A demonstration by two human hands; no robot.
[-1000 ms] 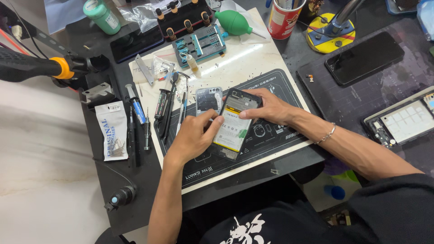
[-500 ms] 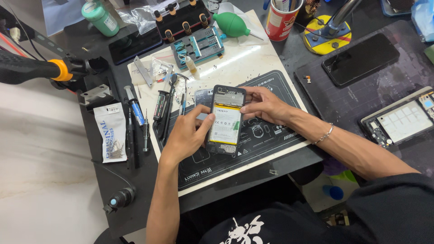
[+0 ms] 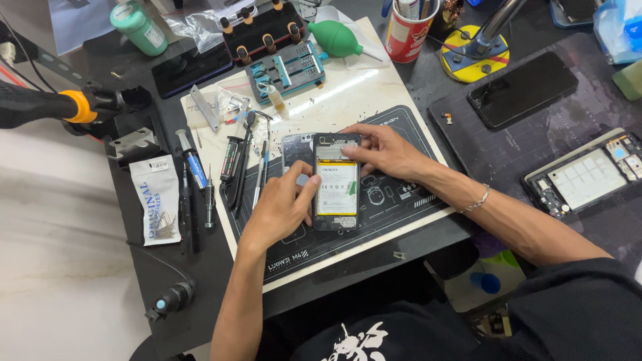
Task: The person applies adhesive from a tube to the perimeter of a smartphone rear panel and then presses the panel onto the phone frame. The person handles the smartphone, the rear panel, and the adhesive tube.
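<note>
An opened smartphone (image 3: 336, 184) with its back cover off, showing a white and yellow battery, lies upright on the black repair mat (image 3: 401, 200). My left hand (image 3: 281, 204) grips its left edge, thumb on the battery's side. My right hand (image 3: 381, 148) holds the phone's top right corner with the fingertips on the upper part. A grey back cover (image 3: 294, 148) lies on the mat just left of the phone, partly hidden under it.
Screwdrivers and tweezers (image 3: 234, 167) lie left of the mat. A small packet (image 3: 155, 199), a green blower (image 3: 338, 38), a phone clamp (image 3: 287, 67), a red cup (image 3: 409, 30), a dark phone (image 3: 521, 88) and an opened phone (image 3: 588, 174) sit around.
The phone was tilted a second ago; both hands have turned it straight and laid it flatter on the mat, with my right hand shifted to its top corner.
</note>
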